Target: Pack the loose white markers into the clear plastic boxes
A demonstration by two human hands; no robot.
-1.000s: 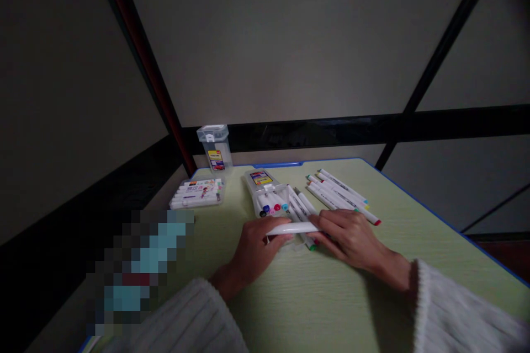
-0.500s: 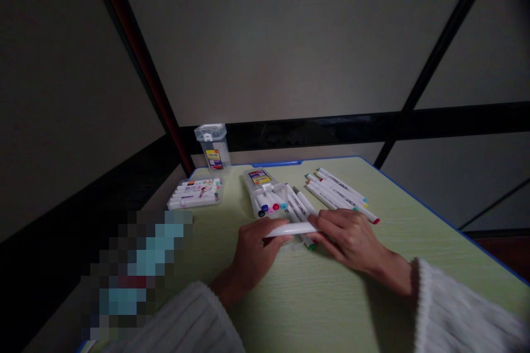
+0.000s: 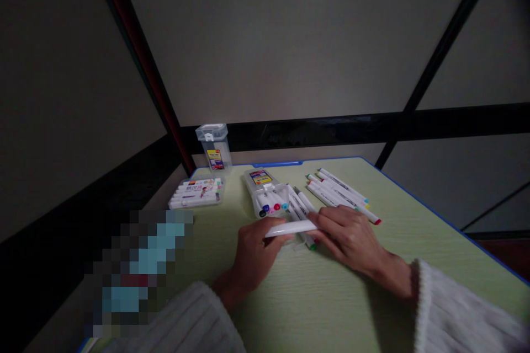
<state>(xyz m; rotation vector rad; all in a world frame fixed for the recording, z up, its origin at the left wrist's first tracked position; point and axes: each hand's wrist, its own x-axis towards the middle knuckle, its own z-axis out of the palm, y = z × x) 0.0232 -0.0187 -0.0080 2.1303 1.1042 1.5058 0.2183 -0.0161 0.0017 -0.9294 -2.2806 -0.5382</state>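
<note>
A white marker (image 3: pixel 292 228) lies crosswise between my two hands, just above the green table (image 3: pixel 314 298). My left hand (image 3: pixel 254 253) pinches its left end with closed fingers. My right hand (image 3: pixel 351 236) grips its right end, fingers curled. Right behind the marker lies a clear case (image 3: pixel 267 194) on its side, its mouth toward me, with coloured marker ends showing in it. A few loose markers (image 3: pixel 302 209) lie beside the case, partly under my right hand.
A row of several markers (image 3: pixel 342 193) lies at the back right. A flat clear pack of markers (image 3: pixel 197 193) sits at the back left, and an upright clear case (image 3: pixel 214 148) stands behind it. The table's blue edge (image 3: pixel 434 212) runs along the right.
Both hands stay on the marker and have shifted only slightly; the view has barely moved.
</note>
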